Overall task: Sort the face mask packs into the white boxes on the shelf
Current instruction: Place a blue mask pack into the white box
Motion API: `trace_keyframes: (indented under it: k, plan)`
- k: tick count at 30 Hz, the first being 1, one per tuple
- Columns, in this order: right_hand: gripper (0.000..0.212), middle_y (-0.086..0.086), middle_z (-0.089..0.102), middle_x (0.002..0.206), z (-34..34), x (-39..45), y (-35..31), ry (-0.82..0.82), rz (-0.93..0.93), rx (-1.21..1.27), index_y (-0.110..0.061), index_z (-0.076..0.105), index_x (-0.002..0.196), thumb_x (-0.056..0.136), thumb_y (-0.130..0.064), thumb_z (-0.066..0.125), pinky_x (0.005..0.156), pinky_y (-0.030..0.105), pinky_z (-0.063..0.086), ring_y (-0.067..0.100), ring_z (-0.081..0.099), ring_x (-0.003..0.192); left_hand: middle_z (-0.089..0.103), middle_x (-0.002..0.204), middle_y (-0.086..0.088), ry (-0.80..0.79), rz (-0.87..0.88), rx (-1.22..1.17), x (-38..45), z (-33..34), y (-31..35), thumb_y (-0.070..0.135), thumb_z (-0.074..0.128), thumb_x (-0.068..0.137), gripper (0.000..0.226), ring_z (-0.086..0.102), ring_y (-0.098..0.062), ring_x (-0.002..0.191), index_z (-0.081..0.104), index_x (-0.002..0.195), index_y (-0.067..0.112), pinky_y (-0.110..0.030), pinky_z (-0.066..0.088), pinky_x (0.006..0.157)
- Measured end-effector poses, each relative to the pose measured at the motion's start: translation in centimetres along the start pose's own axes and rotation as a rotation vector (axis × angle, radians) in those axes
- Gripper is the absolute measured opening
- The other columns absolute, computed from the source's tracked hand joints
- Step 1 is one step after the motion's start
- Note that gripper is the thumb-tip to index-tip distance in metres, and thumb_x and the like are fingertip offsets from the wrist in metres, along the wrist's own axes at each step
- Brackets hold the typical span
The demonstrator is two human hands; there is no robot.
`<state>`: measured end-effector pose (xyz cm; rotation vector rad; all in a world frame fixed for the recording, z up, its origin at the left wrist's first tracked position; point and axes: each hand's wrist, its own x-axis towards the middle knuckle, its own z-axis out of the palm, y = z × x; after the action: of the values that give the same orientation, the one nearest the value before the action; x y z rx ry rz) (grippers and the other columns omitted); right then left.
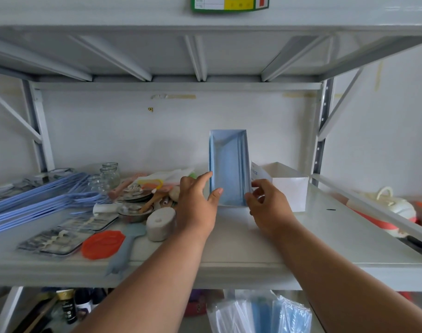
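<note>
Nearest us, blurred clear plastic bags of blue masks (265, 313) sit cut off below the grey metal shelf (301, 248). Above, our left hand (196, 203) and right hand (267, 207) pinch the glossy blue face mask pack (229, 167) upright, hiding the box beneath; a white cardboard box (289, 186) stands just right.

One mask pack (229, 169) – one white box (288, 186) – three glass jars (110, 175).
</note>
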<state>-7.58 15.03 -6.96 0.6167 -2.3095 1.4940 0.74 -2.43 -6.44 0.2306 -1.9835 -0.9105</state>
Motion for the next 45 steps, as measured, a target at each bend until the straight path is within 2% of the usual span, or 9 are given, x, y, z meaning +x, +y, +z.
trace_keyframes:
  k: [6,11,18,25,28,33,38,41,45]
  plan:
    - [0.023,0.001,0.065,0.087,0.0,-0.2,0.0,-0.026,0.004,0.027,-0.022,0.062,0.131,0.109,-0.022,0.066,0.051,0.016,0.049,0.035,0.077,0.087,0.047,0.124,0.003,-0.014,0.018,0.022,0.1,0.2,-0.2,0.038,0.079,0.095,0.050,0.054,-0.018,0.119,0.066,0.143,0.035,-0.027,0.041,0.102]
    - [0.018,0.003,0.065,0.088,-0.2,-0.5,-0.4,-0.033,-0.017,0.036,-0.028,0.058,0.124,0.109,-0.021,0.065,0.054,0.021,0.052,0.036,0.076,0.089,0.048,0.124,0.000,0.009,0.044,0.063,0.1,0.2,0.0,0.037,0.081,0.093,0.044,0.056,-0.022,0.116,0.073,0.136,0.028,-0.038,0.050,0.103]
    - [0.019,0.006,0.068,0.092,-0.1,-0.5,-0.4,-0.029,-0.034,0.039,-0.028,0.059,0.125,0.108,-0.022,0.067,0.056,0.023,0.053,0.033,0.076,0.087,0.047,0.131,-0.002,0.000,0.013,0.124,0.0,0.1,0.5,0.043,0.081,0.092,0.052,0.056,-0.021,0.117,0.069,0.139,0.023,-0.030,0.047,0.098]
    - [0.021,0.005,0.069,0.090,-0.2,-0.7,-0.7,-0.023,-0.045,0.027,-0.026,0.060,0.125,0.107,-0.021,0.068,0.056,0.021,0.052,0.029,0.072,0.083,0.047,0.116,0.001,-0.002,0.014,0.136,0.1,0.2,0.3,0.030,0.077,0.097,0.017,0.058,-0.020,0.097,0.082,0.098,0.014,-0.031,0.051,0.086]
    - [0.020,-0.001,0.064,0.085,-0.3,-0.8,-0.8,-0.015,-0.061,0.039,-0.025,0.061,0.125,0.107,-0.022,0.070,0.055,0.012,0.048,0.014,0.060,0.072,0.047,0.115,0.004,0.014,0.008,0.111,0.0,0.3,0.4,0.027,0.075,0.098,0.017,0.052,-0.013,0.094,0.076,0.089,0.012,-0.022,0.037,0.080]
    - [0.029,-0.003,0.066,0.097,-0.4,-0.8,-1.0,-0.020,-0.054,0.039,-0.022,0.064,0.133,0.106,-0.029,0.072,0.074,0.032,0.056,0.015,0.063,0.081,0.049,0.112,0.002,0.027,0.004,0.041,0.0,0.3,0.7,0.029,0.078,0.097,0.020,0.050,-0.017,0.093,0.065,0.086,0.017,-0.020,0.027,0.075]
    - [0.024,-0.003,0.065,0.104,-0.6,-1.1,-1.3,-0.050,-0.027,0.029,-0.027,0.056,0.129,0.108,-0.024,0.068,0.054,0.009,0.049,0.010,0.063,0.083,0.054,0.110,-0.002,0.000,-0.102,-0.016,0.4,0.3,0.8,0.037,0.066,0.104,0.027,0.054,-0.020,0.095,0.061,0.090,0.015,-0.023,0.031,0.079]
    - [0.025,0.001,0.064,0.102,-0.6,-1.1,-1.2,-0.057,-0.012,0.049,-0.023,0.057,0.128,0.106,-0.016,0.067,0.049,0.007,0.046,0.011,0.059,0.077,0.053,0.112,-0.005,-0.033,-0.112,-0.060,0.3,0.2,0.9,0.030,0.056,0.110,0.032,0.052,-0.021,0.099,0.066,0.093,0.005,-0.024,0.034,0.084]
    - [0.027,0.001,0.063,0.097,-0.5,-0.9,-1.1,-0.064,-0.009,0.003,-0.017,0.060,0.130,0.104,-0.015,0.068,0.050,0.007,0.046,0.011,0.057,0.075,0.046,0.123,0.000,-0.062,0.023,0.001,-0.2,0.3,0.6,0.031,0.063,0.107,0.026,0.055,-0.019,0.101,0.076,0.099,0.009,-0.017,0.034,0.087]
